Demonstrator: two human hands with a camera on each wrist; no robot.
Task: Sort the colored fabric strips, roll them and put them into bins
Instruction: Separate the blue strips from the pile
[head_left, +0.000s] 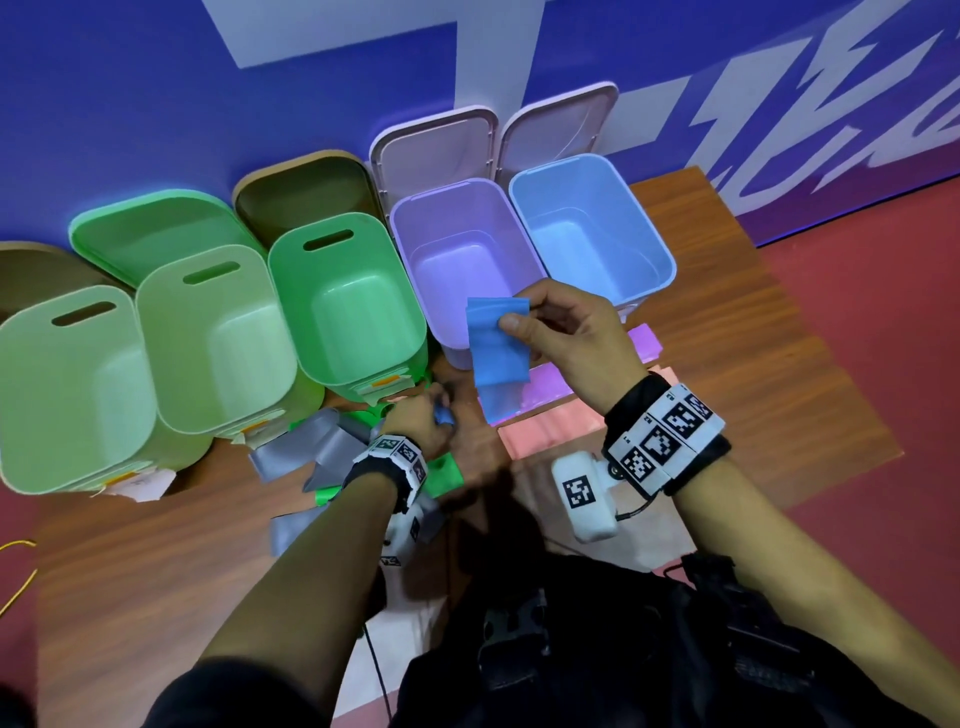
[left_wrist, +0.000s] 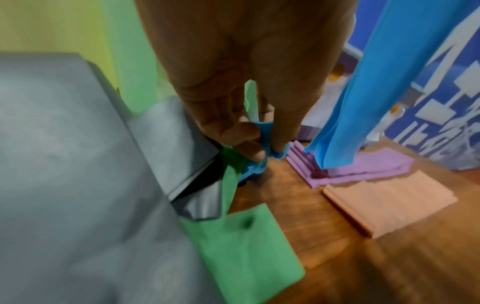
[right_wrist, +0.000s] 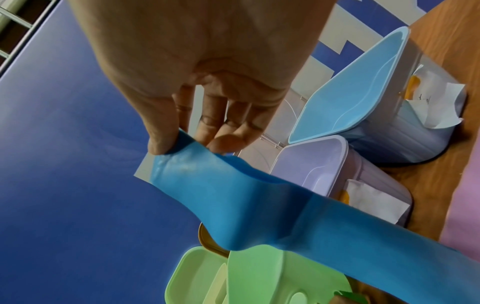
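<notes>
While blue strip (head_left: 498, 353) hung lifted over table (head_left: 727, 332), near purple bin (head_left: 457, 260): top end pinched, thumb and fingers of my right hand (head_left: 566, 338). Lower end bunched, pinched in my left hand (head_left: 421, 423) low beside grey strips (head_left: 311, 452) and green strips (left_wrist: 246, 246). Purple stack (left_wrist: 363, 168), peach stack (left_wrist: 389, 205) folded near. Blue bin (head_left: 592, 234) unfilled. Risk judged: green strip caught between left fingers (left_wrist: 244, 131) could drag along, mixing colours; stretchy strip could slip from pinch.

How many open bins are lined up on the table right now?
5, in a row by the wall: three green bins at left, a purple bin, then a blue bin at far right. All look empty.
</notes>
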